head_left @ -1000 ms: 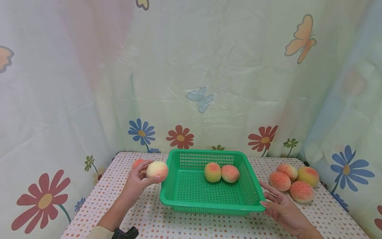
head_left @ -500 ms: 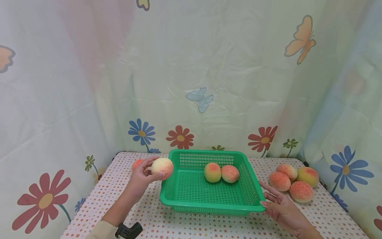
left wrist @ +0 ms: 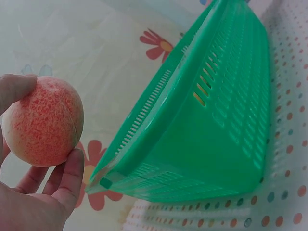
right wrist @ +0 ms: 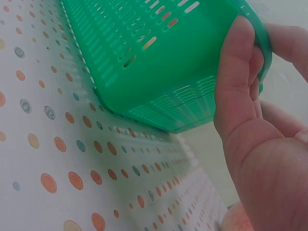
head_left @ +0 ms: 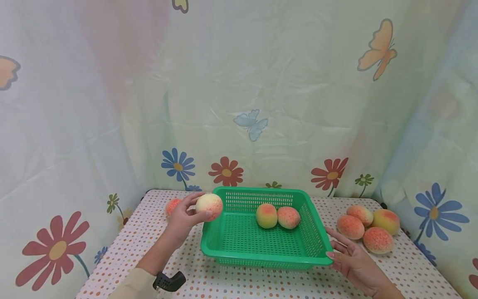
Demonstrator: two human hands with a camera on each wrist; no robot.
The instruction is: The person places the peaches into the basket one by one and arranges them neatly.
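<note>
My left hand (head_left: 184,220) holds a pale peach with a red-speckled side (head_left: 209,207) between thumb and fingers. In the head view the peach overlaps the left rim of a green plastic basket (head_left: 257,261); the left wrist view shows the peach (left wrist: 45,120) in the air beside that basket (left wrist: 192,134). Two more peaches lie inside, a yellow-green one (head_left: 267,216) and a red-speckled one (head_left: 288,218). At the near right corner my right hand (head_left: 352,263) grips the basket rim, thumb and fingers on it, also seen in the right wrist view.
Several peaches (head_left: 378,240) sit grouped on the dotted tablecloth (head_left: 179,265) right of the basket. One reddish peach (head_left: 172,206) lies behind my left hand, partly hidden. A flower-and-butterfly curtain (head_left: 239,83) hangs behind and along both sides.
My left hand has moved right and slightly up with the peach, from beside the basket to its left rim. The right hand and basket have stayed in place.
</note>
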